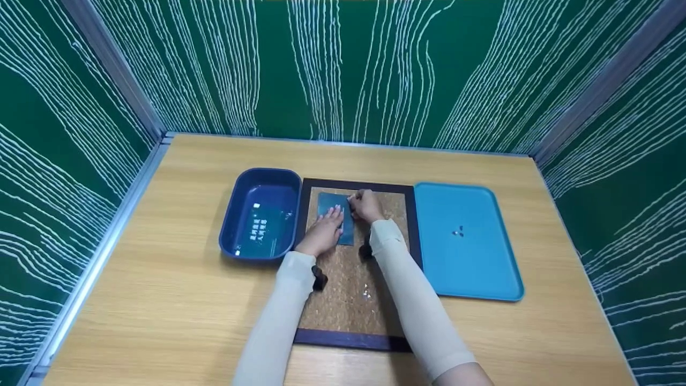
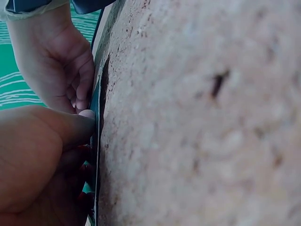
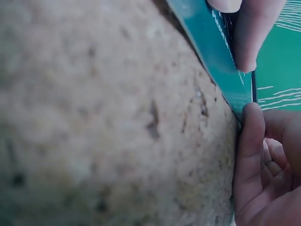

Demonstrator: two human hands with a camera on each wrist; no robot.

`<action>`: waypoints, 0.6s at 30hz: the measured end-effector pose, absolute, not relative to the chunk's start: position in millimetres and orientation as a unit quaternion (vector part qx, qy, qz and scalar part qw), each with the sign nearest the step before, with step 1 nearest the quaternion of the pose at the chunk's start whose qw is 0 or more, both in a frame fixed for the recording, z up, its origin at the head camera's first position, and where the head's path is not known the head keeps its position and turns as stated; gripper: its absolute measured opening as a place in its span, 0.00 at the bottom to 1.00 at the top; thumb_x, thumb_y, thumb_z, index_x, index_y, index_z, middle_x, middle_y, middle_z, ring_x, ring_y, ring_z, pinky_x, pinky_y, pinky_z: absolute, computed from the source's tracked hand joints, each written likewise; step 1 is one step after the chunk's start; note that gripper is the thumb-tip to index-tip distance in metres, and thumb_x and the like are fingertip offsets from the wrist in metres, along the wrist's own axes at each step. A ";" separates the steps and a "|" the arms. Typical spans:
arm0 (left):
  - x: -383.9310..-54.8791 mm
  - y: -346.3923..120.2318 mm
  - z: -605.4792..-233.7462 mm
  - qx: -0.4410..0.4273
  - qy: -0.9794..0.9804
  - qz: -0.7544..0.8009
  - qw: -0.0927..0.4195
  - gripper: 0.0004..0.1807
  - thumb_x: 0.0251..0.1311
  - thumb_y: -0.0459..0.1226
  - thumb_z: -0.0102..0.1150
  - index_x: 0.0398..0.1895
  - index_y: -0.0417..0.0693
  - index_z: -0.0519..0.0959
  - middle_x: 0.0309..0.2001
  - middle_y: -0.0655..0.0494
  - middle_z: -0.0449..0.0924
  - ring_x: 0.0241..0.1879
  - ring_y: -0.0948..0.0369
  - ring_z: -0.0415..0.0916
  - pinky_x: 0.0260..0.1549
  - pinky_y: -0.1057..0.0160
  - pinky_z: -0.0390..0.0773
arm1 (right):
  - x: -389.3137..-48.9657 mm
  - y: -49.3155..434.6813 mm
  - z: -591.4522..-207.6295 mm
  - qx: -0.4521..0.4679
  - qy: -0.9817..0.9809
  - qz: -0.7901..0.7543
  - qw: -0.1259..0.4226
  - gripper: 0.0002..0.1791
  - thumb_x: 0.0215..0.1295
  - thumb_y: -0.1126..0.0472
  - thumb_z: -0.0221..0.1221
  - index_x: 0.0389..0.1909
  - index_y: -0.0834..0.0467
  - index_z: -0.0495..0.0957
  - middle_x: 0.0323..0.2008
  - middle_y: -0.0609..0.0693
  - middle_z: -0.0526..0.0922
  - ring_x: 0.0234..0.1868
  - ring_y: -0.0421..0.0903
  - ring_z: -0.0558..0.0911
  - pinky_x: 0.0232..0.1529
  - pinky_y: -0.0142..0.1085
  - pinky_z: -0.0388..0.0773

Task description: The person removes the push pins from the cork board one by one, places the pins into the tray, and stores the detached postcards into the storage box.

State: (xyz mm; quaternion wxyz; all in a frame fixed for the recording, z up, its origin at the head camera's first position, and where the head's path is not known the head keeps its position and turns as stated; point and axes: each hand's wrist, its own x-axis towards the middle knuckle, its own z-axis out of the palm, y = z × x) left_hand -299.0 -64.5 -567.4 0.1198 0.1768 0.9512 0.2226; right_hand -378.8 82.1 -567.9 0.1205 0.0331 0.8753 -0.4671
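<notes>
A teal card (image 1: 347, 236) lies on the upper part of a cork board (image 1: 343, 311) with a dark frame. My left hand (image 1: 325, 230) rests flat on the card with its fingers extended; in the left wrist view the thumb (image 2: 80, 125) presses near its edge. At the card's upper right corner, my right hand (image 1: 367, 206) has curled fingers that pinch a small whitish thing (image 1: 350, 199), too small to identify. The right wrist view shows the right thumb (image 3: 251, 127) touching the card's corner (image 3: 237, 92); the pinched thing is hidden there.
Left of the board stands a dark blue basin (image 1: 228, 236) holding teal cards (image 1: 268, 230) with white print. At the right lies a light blue tray (image 1: 466, 268) bearing several tiny shiny pieces (image 1: 458, 231). Similar small pieces (image 1: 366, 291) lie on the cork between the forearms.
</notes>
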 end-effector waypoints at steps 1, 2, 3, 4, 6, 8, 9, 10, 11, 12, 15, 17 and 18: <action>-299.1 -64.1 -567.1 0.177 0.952 0.220 0.121 0.28 0.74 0.39 0.41 0.74 0.41 0.55 0.76 0.48 0.47 0.76 0.53 0.42 0.75 0.52 0.47 | -378.9 82.9 -568.0 0.033 0.875 -0.468 0.123 0.11 0.72 0.60 0.51 0.40 0.64 0.77 0.27 0.50 0.75 0.22 0.40 0.78 0.24 0.29 0.77; -299.1 -63.8 -567.0 0.178 0.952 0.220 0.121 0.28 0.74 0.39 0.41 0.74 0.41 0.55 0.76 0.47 0.47 0.76 0.53 0.42 0.75 0.52 0.47 | -379.2 83.7 -568.1 0.034 0.873 -0.469 0.127 0.11 0.72 0.60 0.51 0.41 0.63 0.77 0.28 0.50 0.75 0.22 0.40 0.78 0.23 0.29 0.76; -299.2 -63.6 -566.9 0.178 0.952 0.218 0.122 0.28 0.74 0.39 0.40 0.74 0.41 0.55 0.76 0.47 0.47 0.76 0.53 0.42 0.75 0.52 0.47 | -379.2 84.5 -568.3 0.035 0.871 -0.472 0.130 0.11 0.72 0.60 0.51 0.41 0.63 0.78 0.28 0.50 0.75 0.23 0.40 0.78 0.23 0.29 0.76; -299.3 -63.5 -566.6 0.178 0.952 0.218 0.123 0.28 0.74 0.39 0.40 0.74 0.41 0.54 0.76 0.47 0.47 0.76 0.53 0.42 0.75 0.52 0.47 | -379.3 85.1 -568.6 0.035 0.869 -0.476 0.133 0.11 0.73 0.60 0.51 0.42 0.63 0.77 0.28 0.50 0.75 0.23 0.41 0.78 0.24 0.29 0.76; -299.6 -63.4 -566.3 0.176 0.952 0.217 0.124 0.28 0.74 0.39 0.40 0.74 0.41 0.54 0.76 0.47 0.47 0.76 0.52 0.42 0.75 0.52 0.47 | -379.2 86.1 -568.7 0.031 0.863 -0.485 0.136 0.11 0.73 0.60 0.50 0.42 0.63 0.77 0.28 0.50 0.75 0.23 0.40 0.77 0.24 0.29 0.76; -299.8 -63.5 -566.1 0.174 0.953 0.215 0.125 0.28 0.74 0.39 0.40 0.74 0.41 0.54 0.76 0.47 0.47 0.76 0.52 0.42 0.75 0.52 0.47 | -378.9 87.1 -569.2 0.024 0.857 -0.496 0.134 0.10 0.73 0.61 0.50 0.42 0.63 0.77 0.27 0.50 0.74 0.23 0.40 0.77 0.24 0.29 0.76; -300.1 -63.5 -566.1 0.174 0.953 0.213 0.126 0.28 0.74 0.39 0.40 0.74 0.41 0.54 0.76 0.47 0.47 0.76 0.52 0.42 0.75 0.52 0.47 | -378.6 87.5 -569.5 0.021 0.855 -0.502 0.132 0.10 0.73 0.61 0.51 0.41 0.64 0.77 0.27 0.50 0.74 0.23 0.40 0.77 0.24 0.29 0.76; -300.2 -63.6 -566.1 0.174 0.953 0.213 0.127 0.28 0.74 0.39 0.40 0.74 0.41 0.55 0.76 0.47 0.47 0.76 0.52 0.42 0.75 0.52 0.47 | -378.2 87.8 -569.7 0.019 0.853 -0.505 0.131 0.10 0.72 0.61 0.51 0.41 0.64 0.76 0.26 0.50 0.74 0.22 0.40 0.77 0.23 0.28 0.76; -300.4 -63.6 -566.2 0.174 0.953 0.212 0.129 0.28 0.74 0.39 0.40 0.74 0.41 0.54 0.76 0.48 0.46 0.76 0.52 0.42 0.75 0.52 0.46 | -377.7 88.2 -569.9 0.018 0.851 -0.509 0.130 0.09 0.72 0.61 0.51 0.40 0.63 0.76 0.26 0.50 0.74 0.22 0.40 0.77 0.23 0.28 0.75; -300.5 -63.7 -566.4 0.174 0.953 0.212 0.130 0.28 0.74 0.39 0.40 0.74 0.41 0.55 0.76 0.47 0.46 0.76 0.52 0.42 0.75 0.52 0.46 | -377.2 88.7 -570.2 0.017 0.849 -0.511 0.129 0.09 0.72 0.61 0.51 0.40 0.63 0.76 0.25 0.49 0.74 0.22 0.40 0.77 0.23 0.28 0.75; -300.7 -63.7 -566.7 0.173 0.951 0.216 0.136 0.28 0.74 0.39 0.40 0.74 0.42 0.54 0.77 0.48 0.46 0.77 0.53 0.41 0.75 0.52 0.45 | -375.5 89.9 -571.1 0.015 0.842 -0.524 0.129 0.08 0.72 0.62 0.51 0.39 0.63 0.75 0.24 0.49 0.74 0.21 0.39 0.76 0.22 0.28 0.75; -300.8 -63.8 -567.0 0.174 0.951 0.216 0.136 0.28 0.74 0.39 0.40 0.74 0.42 0.54 0.77 0.48 0.46 0.77 0.53 0.41 0.75 0.52 0.46 | -374.4 90.5 -571.5 0.003 0.837 -0.533 0.127 0.08 0.72 0.63 0.51 0.38 0.63 0.76 0.24 0.49 0.73 0.20 0.39 0.75 0.22 0.28 0.75; -300.8 -63.9 -567.3 0.175 0.951 0.216 0.135 0.28 0.74 0.40 0.40 0.74 0.42 0.54 0.76 0.48 0.46 0.77 0.53 0.41 0.75 0.52 0.46 | -373.9 90.9 -571.6 -0.003 0.834 -0.537 0.126 0.08 0.71 0.63 0.51 0.38 0.64 0.76 0.24 0.48 0.73 0.20 0.39 0.75 0.22 0.28 0.74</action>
